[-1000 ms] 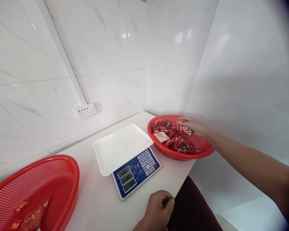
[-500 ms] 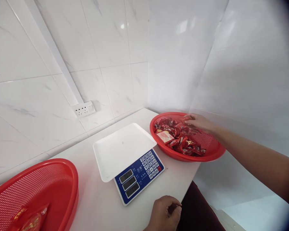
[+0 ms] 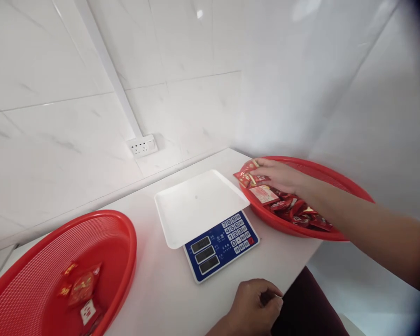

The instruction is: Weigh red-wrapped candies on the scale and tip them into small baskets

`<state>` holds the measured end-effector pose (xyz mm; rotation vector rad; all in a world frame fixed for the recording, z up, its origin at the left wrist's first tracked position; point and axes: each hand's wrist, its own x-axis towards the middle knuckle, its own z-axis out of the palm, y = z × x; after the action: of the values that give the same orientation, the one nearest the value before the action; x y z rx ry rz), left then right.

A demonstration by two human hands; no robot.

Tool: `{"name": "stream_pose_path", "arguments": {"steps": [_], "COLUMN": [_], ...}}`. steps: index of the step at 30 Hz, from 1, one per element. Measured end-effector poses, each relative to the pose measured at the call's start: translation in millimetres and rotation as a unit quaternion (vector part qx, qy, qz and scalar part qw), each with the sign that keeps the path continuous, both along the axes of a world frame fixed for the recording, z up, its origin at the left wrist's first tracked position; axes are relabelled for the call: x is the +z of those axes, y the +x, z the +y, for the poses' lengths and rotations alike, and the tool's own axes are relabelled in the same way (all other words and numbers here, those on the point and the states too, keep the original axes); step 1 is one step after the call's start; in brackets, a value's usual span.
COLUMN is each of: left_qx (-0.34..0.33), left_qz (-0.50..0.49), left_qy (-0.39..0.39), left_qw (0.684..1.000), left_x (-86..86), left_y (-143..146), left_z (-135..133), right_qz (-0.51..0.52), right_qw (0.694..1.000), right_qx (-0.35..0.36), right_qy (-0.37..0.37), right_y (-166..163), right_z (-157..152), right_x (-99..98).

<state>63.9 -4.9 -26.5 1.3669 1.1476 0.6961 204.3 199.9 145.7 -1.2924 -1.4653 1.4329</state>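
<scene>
Bare table (image 3: 161, 289) runs between left basket (image 3: 130, 238) and scale (image 3: 206, 219), while the right basket (image 3: 275, 223) juts past the table's edge. Over that basket's scale-side rim, the right hand (image 3: 280, 176) has fingers clamped on packets (image 3: 245, 178), shiny red, gold-marked! The left hand (image 3: 257, 303) curls; whether its fingers meet, I can't tell.

The left basket (image 3: 124, 233) runs off the left and bottom edges. The right hand (image 3: 278, 175) hides parts of the packets (image 3: 296, 212) beneath it. Digits on the displays (image 3: 205, 254) blur; the card's (image 3: 264, 193) print is too small to read.
</scene>
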Motion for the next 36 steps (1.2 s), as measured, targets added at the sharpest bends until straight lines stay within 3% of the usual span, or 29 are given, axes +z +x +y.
{"name": "stream_pose_path", "arguments": {"steps": [3,6,8,11,17,21,25,29,33,36], "left_qx": [-0.016,-0.031,-0.038,-0.036,-0.032,-0.035,-0.041,-0.033,-0.02,-0.021], "left_qz": [0.022,0.044,0.052,0.047,0.027,0.028,0.042,0.045,0.036,0.031], "left_qy": [0.014,0.027,0.028,0.026,0.017,0.041,0.044,0.047,0.049,0.05], "left_qw": [1.0,0.998,0.998,0.998,0.999,0.998,0.997,0.997,0.998,0.998], "left_x": [2.9,5.4,6.5,7.2,5.9,2.4,0.7,0.5,0.0,0.9], "left_y": [-1.7,-3.3,-4.2,-5.2,-6.3,-6.6,-6.4,-4.7,-2.4,-1.6], "left_z": [-1.4,-1.8,-1.8,-2.2,-4.3,-4.1,-2.2,0.0,2.3,3.1], "right_qz": [0.016,0.019,-0.002,-0.05,-0.076,-0.072,-0.128,-0.242,-0.295,-0.293], "right_qw": [0.993,0.966,0.954,0.96,0.975,0.972,0.964,0.944,0.939,0.947], "right_qx": [0.118,0.25,0.29,0.268,0.211,0.224,0.206,0.1,-0.004,-0.042], "right_qy": [-0.021,-0.058,-0.074,-0.06,-0.006,-0.019,0.107,0.202,0.175,0.127], "right_y": [-45.9,-83.7,-101.2,-112.4,-102.1,-95.2,-71.9,-14.4,61.3,105.8], "right_z": [-7.3,-7.9,-6.2,-3.1,-1.6,-8.4,-14.1,0.6,27.3,39.2], "right_x": [-4.5,-14.9,-22.0,-29.4,-31.5,-25.4,-13.1,-9.6,-23.2,-41.0]}}
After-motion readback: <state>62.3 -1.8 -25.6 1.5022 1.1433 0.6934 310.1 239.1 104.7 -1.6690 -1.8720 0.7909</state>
